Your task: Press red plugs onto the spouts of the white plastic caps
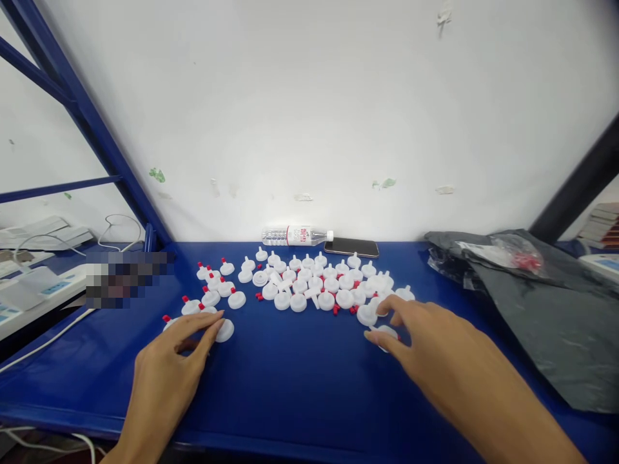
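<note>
My left hand (178, 357) pinches a white funnel-shaped plastic cap (225, 331) between thumb and fingertips, just above the table at the left. Behind it are several similar caps, each with a red tip, such as one red-tipped cap (236, 298). My right hand (416, 341) is at the right end of a pile of white caps (315, 283), thumb and forefinger apart. A white cap (366, 315) is close to its forefinger, and another white cap (388, 332) lies partly hidden by the thumb. Small red tips (336, 310) are scattered among the pile.
Against the white wall lie a plastic water bottle (300, 236) on its side and a phone (352, 247). A dark grey plastic bag (527, 309) covers the right side of the blue table (290, 380). White power strips (43, 290) and cables are at the left.
</note>
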The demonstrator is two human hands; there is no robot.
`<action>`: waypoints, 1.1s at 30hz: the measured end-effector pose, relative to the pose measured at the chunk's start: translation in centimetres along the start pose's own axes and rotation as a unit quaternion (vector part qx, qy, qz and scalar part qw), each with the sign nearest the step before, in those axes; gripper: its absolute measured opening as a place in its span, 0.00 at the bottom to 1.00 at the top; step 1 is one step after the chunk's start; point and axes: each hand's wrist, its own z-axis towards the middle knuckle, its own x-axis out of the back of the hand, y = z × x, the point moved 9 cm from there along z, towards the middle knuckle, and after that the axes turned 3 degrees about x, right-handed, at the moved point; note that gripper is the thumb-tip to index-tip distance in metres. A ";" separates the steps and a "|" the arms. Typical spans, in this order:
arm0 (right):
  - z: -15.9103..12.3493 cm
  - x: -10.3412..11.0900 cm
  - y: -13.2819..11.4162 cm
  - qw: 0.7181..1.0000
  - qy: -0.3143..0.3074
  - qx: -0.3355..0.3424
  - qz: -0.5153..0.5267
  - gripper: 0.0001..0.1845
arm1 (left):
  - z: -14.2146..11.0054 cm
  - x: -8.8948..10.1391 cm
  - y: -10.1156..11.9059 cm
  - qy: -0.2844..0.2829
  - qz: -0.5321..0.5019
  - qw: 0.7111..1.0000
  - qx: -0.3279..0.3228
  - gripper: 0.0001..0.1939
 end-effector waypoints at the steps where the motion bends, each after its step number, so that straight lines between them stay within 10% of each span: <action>1: 0.0 -0.4 0.3 1.000 -0.012 -0.002 -0.011 0.09 | 0.1 0.1 0.1 0.005 0.000 1.000 -0.008 0.18; 10: 0.5 -0.6 -0.3 0.999 -0.046 -0.001 -0.013 0.08 | 0.8 0.6 1.6 0.012 0.053 0.999 0.003 0.23; 19: -2.3 2.1 8.9 0.993 -0.015 -0.107 0.046 0.21 | -2.8 1.0 6.7 0.094 0.117 0.985 -0.084 0.21; 23: -2.5 2.6 9.7 0.990 -0.012 -0.124 0.072 0.22 | -7.5 -5.3 13.2 -0.093 -0.034 0.973 -0.207 0.13; 28: -1.8 2.8 7.4 0.989 -0.009 -0.076 0.125 0.19 | -13.6 -15.0 21.2 -0.367 -0.034 0.891 -0.267 0.21; 33: -1.7 2.3 7.1 0.987 -0.014 -0.053 0.150 0.19 | -14.7 -18.3 23.8 -0.379 -0.006 0.882 -0.280 0.06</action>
